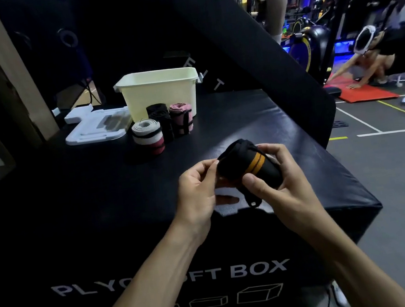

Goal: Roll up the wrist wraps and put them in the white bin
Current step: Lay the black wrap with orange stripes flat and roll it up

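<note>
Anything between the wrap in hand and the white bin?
Yes: rolled wraps stand on the box top right in front of the white bin. The black-and-orange wrap must lift over them; the bin's top looks open.

I have one view only, worn on the head, looking forward and down over the padded black plyo box (219, 130), close above it, with gym floor at right.

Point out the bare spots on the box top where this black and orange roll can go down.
Bare padding lies between the hands and the white-and-red roll, and along the right side of the plyo box. It is crowded in front of the white bin, where the black roll and pink roll stand, and by the bin lid beside it.
</note>
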Motion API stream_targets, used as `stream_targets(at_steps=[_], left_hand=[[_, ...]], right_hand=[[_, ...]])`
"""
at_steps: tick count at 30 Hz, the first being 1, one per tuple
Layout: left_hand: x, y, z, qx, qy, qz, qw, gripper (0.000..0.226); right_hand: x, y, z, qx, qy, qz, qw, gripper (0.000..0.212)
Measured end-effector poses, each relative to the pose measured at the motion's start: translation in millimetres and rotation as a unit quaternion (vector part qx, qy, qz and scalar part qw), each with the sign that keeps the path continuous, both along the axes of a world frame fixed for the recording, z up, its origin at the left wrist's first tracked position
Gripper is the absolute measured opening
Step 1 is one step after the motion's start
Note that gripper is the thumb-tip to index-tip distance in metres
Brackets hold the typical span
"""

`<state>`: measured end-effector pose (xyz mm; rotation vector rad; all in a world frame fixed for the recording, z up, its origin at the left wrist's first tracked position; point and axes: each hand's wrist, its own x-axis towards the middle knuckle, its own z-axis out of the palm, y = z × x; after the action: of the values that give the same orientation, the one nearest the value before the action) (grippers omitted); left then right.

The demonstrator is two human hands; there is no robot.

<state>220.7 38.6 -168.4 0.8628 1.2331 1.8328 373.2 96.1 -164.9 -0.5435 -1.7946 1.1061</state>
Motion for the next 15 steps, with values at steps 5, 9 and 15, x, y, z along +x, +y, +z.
stream_targets(at_steps=[5,9,15], left_hand=[[-10.4,-4.3,1.4,-0.022,0.042,-0.062,0.997,0.015],[-12.6,-6.5,4.2,-0.003,0.045,-0.093,0.995,0.015],[-9.9,-1.7,5.1,0.037,0.059,-0.053,0.996,0.015]], right_hand=[[7.5,-0.2,4.5,-0.036,0.018,0.085,0.996,0.039],[8.9,0.5,6.8,-0.133,0.058,0.172,0.974,0.050],[-3.5,-2.7,5.3,-0.212,0.150,0.180,0.949,0.057]])
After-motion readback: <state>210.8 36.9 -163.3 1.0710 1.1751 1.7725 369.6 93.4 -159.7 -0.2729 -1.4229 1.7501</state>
